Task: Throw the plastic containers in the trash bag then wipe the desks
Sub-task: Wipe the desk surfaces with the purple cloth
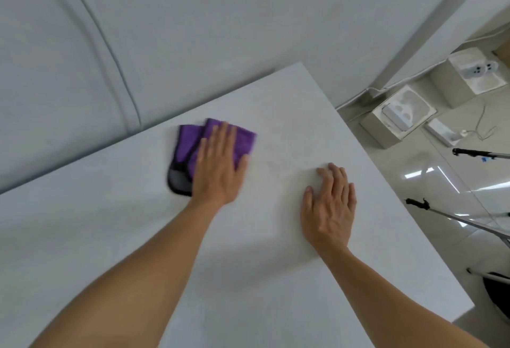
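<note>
Flat and unclenched, the left hand [218, 165] presses the soft purple cloth [187, 140] onto the desk [138, 237], probably best driven from its middle, while the right hand [329, 204] rests spread alongside.

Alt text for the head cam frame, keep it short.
A left hand presses a purple cloth flat on a white desk, while the right hand rests flat nearby. Open boxes sit on the floor to the right.
</note>
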